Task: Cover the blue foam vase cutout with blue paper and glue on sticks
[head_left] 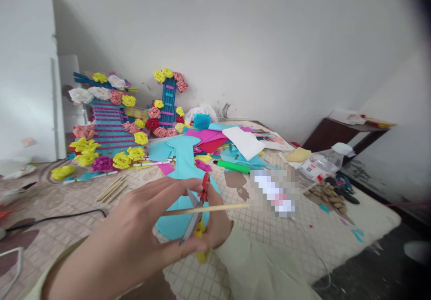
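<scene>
My left hand (141,228) reaches in from the lower left, its fingers closed on the left end of a thin wooden stick (225,208) held level. My right hand (218,221), in a pale sleeve, grips scissors (193,219) with a red and a yellow handle. The blades sit across the stick close to my left fingers. Under both hands lies a light blue guitar-shaped paper cutout (183,165) on the patterned mat.
Two blue stick-built models decked with paper roses (111,129) (167,102) stand at the back. Coloured paper sheets (222,140), a green marker (233,166), loose sticks (112,190), a plastic bottle (328,158) and a dark side table (340,131) are around. A black cable (54,219) runs at left.
</scene>
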